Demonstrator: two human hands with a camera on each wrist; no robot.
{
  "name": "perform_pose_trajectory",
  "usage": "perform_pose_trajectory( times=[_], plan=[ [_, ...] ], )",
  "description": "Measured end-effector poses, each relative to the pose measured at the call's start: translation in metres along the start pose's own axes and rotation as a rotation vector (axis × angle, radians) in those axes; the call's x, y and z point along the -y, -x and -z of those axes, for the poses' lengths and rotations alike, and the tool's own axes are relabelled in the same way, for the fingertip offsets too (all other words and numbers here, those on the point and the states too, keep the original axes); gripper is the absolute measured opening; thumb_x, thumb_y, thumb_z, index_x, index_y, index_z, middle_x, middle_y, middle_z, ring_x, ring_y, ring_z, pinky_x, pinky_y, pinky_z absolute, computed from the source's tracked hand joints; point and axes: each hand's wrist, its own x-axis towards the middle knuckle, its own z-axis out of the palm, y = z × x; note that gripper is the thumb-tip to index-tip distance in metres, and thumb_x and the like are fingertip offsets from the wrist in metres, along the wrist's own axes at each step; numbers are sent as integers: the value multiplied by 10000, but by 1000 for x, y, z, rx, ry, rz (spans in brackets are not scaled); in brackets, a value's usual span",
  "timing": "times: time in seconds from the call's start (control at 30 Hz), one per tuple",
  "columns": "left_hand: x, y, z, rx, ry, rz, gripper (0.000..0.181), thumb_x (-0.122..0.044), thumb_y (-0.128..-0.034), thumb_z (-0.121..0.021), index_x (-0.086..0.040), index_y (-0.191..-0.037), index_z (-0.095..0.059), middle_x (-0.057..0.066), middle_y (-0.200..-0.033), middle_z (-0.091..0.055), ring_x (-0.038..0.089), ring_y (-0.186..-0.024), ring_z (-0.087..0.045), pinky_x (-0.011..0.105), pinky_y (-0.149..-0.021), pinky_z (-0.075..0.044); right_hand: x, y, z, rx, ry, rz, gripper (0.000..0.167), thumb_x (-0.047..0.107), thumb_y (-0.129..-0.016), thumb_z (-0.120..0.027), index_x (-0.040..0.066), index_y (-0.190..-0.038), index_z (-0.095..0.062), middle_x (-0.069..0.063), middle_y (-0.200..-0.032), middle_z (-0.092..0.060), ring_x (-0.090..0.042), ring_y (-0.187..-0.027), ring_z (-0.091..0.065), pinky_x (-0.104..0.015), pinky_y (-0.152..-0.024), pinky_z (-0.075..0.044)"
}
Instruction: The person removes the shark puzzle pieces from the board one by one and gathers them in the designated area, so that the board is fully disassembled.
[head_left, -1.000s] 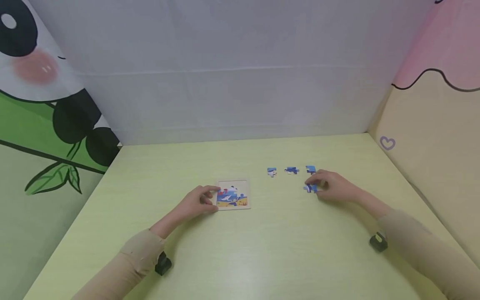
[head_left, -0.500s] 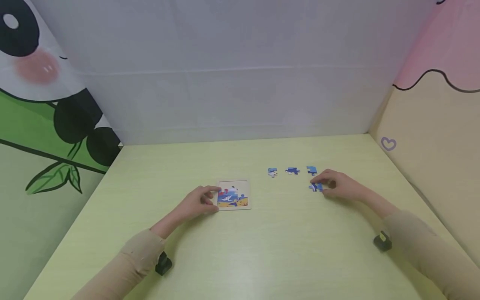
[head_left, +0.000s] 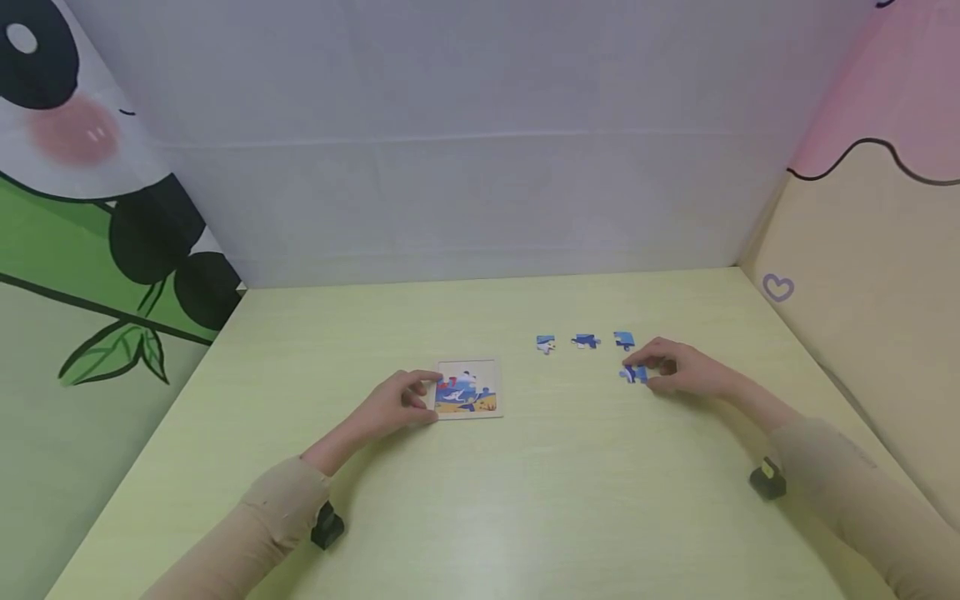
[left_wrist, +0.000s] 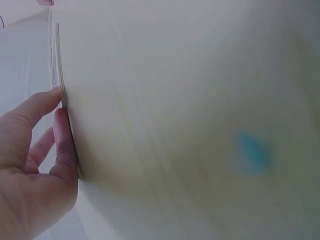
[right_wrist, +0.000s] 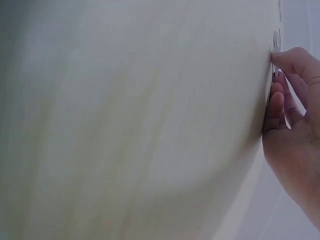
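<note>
A square puzzle board (head_left: 469, 408) with a pale frame and part of a sea picture lies flat on the table. My left hand (head_left: 390, 406) grips its left edge, index finger at the upper corner and thumb at the lower. The left wrist view shows the board (left_wrist: 59, 65) edge-on beside the left hand (left_wrist: 37, 165). To the right, my right hand (head_left: 686, 369) pinches a blue-and-white puzzle piece (head_left: 632, 374) between thumb and fingers, at table level. From the right wrist, that hand (right_wrist: 295, 100) sits low against the table and mostly hides the piece.
A row of loose puzzle pieces lies behind the right hand: a left one (head_left: 545, 344), a middle one (head_left: 585, 341) and a right one (head_left: 623, 340). Pale yellow table (head_left: 480, 500) spreads around, with a white sheet (head_left: 480, 200) at the back and printed panels on both sides.
My right hand has slid a little to the right with the puzzle piece, settling over the last half second. The left hand and the board have stayed in place.
</note>
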Motion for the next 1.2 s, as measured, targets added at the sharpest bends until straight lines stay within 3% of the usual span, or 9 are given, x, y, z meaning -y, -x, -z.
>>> perform_pose_trajectory(
  times=[1.2],
  plan=[
    [11,-7,-3,3,-13,11,615,-178,-834,-787,-193,-1403,-550,113,-1177,-566,181,-976,-610,325,-837,-518,-1,1,0,25,-41,-19,455,154,-869,-741,174,-1310,-631,-68,-1262,-570,-166,-1004,-477,-201,-834,-423]
  ],
)
